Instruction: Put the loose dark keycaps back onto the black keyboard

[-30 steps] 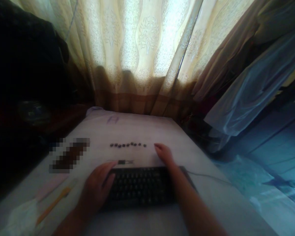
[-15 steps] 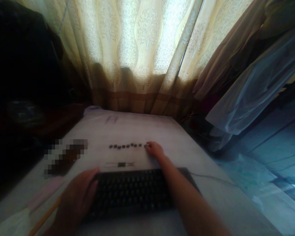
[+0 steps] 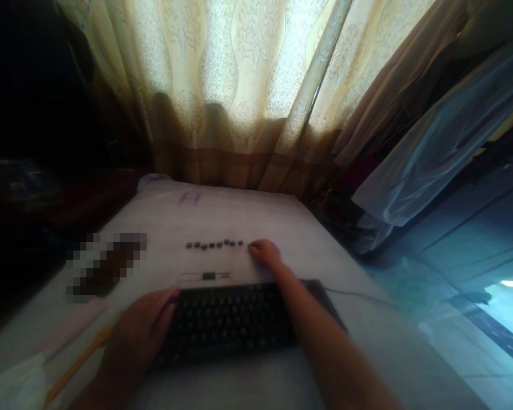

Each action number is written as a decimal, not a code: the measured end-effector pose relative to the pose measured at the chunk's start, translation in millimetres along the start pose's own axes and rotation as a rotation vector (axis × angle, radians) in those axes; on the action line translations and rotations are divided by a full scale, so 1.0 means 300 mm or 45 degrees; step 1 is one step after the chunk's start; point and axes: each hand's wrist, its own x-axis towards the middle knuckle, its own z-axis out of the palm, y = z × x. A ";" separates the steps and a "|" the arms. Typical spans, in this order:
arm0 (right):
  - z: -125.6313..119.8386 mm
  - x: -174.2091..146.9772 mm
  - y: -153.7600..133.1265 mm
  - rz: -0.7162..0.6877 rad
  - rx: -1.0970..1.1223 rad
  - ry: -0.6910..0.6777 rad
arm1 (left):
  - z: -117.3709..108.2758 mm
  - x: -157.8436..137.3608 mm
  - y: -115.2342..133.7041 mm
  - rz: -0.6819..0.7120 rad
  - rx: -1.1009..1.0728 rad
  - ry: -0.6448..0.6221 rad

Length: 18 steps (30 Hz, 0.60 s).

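A black keyboard (image 3: 231, 319) lies flat on the white-covered table. My left hand (image 3: 145, 322) is wrapped around its left end. Beyond the keyboard, small dark keycaps (image 3: 211, 245) stand in an uneven row. At the right end of that row, my right hand (image 3: 265, 253) pinches one keycap (image 3: 249, 247) between thumb and fingertips, close to the table surface. My right forearm crosses over the keyboard's right part and hides keys there. Between the row and the keyboard lies a thin wire tool with a dark middle (image 3: 208, 276), probably a keycap puller.
A cable (image 3: 359, 292) runs right from the keyboard. On the left lie a pixelated dark item (image 3: 106, 267), a pink strip (image 3: 70, 327), an orange-brown stick (image 3: 74, 367) and a whitish cloth or bag (image 3: 17, 387). A patterned curtain (image 3: 256, 74) hangs behind the table.
The camera view has shifted slightly, so the table appears a little higher and to the left. Both hands keep nearly the same places, the right one still at the row's right end.
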 end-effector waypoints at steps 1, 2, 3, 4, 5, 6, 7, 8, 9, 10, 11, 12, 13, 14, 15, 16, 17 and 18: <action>-0.007 -0.014 -0.004 -0.012 0.017 -0.001 | -0.001 0.001 0.002 0.008 0.000 -0.004; -0.014 -0.031 -0.008 -0.025 0.035 -0.003 | -0.002 0.003 0.004 0.018 0.006 -0.009; -0.021 -0.053 -0.013 -0.038 0.053 -0.005 | -0.003 0.004 0.006 0.032 0.018 -0.008; -0.027 -0.078 -0.017 -0.050 0.066 -0.009 | -0.004 0.006 0.009 0.055 0.032 -0.007; -0.033 -0.107 -0.021 -0.070 0.086 -0.013 | -0.005 0.008 0.013 0.079 0.046 -0.003; -0.037 -0.139 -0.024 -0.099 0.114 -0.017 | -0.007 0.010 0.018 0.107 0.057 0.005; -0.040 -0.173 -0.026 -0.139 0.154 -0.019 | -0.008 0.013 0.025 0.135 0.060 0.016; -0.042 -0.206 -0.026 -0.206 0.225 -0.020 | -0.011 0.015 0.033 0.163 0.057 0.021; -0.041 -0.239 -0.026 -0.275 0.297 -0.021 | -0.013 0.018 0.043 0.190 0.047 0.020; -0.039 -0.268 -0.025 -0.340 0.364 -0.023 | -0.014 0.020 0.055 0.213 0.035 0.016; -0.035 -0.292 -0.023 -0.400 0.418 -0.032 | -0.016 0.023 0.068 0.235 0.022 0.008; -0.030 -0.312 -0.020 -0.441 0.451 -0.042 | -0.016 0.026 0.084 0.256 0.009 -0.003; -0.025 -0.325 -0.017 -0.470 0.469 -0.055 | -0.015 0.029 0.101 0.271 -0.004 -0.013; -0.020 -0.334 -0.014 -0.486 0.473 -0.070 | -0.013 0.033 0.121 0.281 -0.017 -0.022; -0.016 -0.337 -0.011 -0.490 0.467 -0.082 | -0.009 0.038 0.141 0.285 -0.034 -0.031; -0.013 -0.338 -0.009 -0.489 0.457 -0.092 | -0.004 0.045 0.163 0.286 -0.051 -0.049; -0.012 -0.336 -0.006 -0.484 0.445 -0.099 | 0.003 0.053 0.185 0.286 -0.066 -0.076; -0.012 -0.333 -0.004 -0.479 0.435 -0.103 | 0.012 0.063 0.206 0.284 -0.075 -0.116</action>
